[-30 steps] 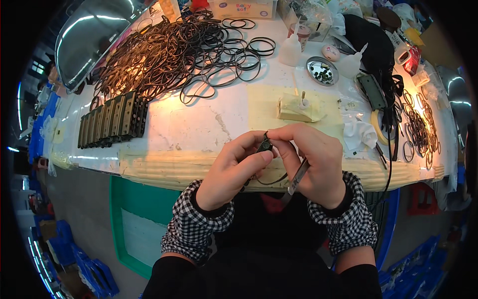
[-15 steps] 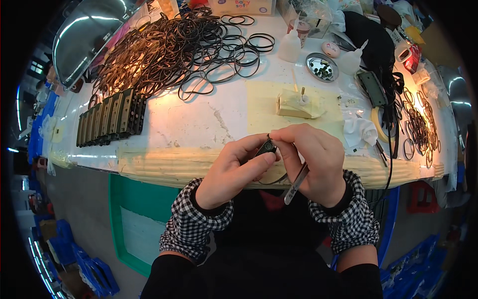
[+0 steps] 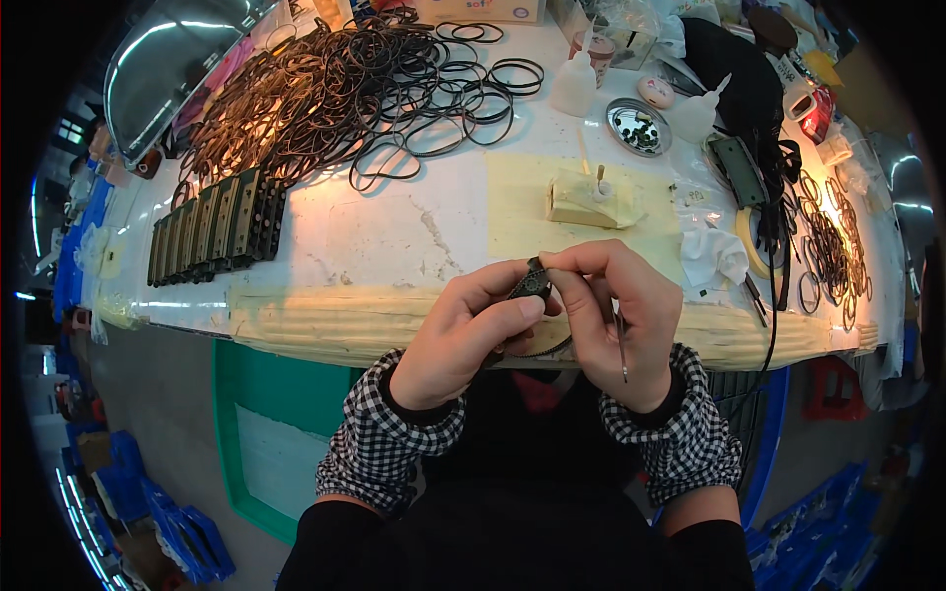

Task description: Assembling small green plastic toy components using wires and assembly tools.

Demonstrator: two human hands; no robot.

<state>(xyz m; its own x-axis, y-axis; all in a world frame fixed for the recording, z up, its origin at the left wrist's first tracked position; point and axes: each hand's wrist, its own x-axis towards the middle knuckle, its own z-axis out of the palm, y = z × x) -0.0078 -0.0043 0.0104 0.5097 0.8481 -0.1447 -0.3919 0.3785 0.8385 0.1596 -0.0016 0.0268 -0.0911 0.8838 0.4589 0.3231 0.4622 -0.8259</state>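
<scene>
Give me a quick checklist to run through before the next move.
1. Left hand gripping the dark piece: ok, between thumb and fingers.
2. Right hand on the piece: ok, fingertips at its upper end.
3. Tweezers secured: ok, tucked in the right hand.
4. One hand free: not ok, both are on the piece.
5. Dish of small parts upright: ok, on the table beyond the right hand.
6. Dark band below joined to the piece: cannot tell, hands cover it.

Pale translucent plastic box [image 3: 458, 12] at far edge of white counter [image 3: 370, 231] — printed lettering on near side, partly cut off above. Small rounded pink-and-white object [image 3: 653, 93] — reddish marking, too small to read.
</scene>
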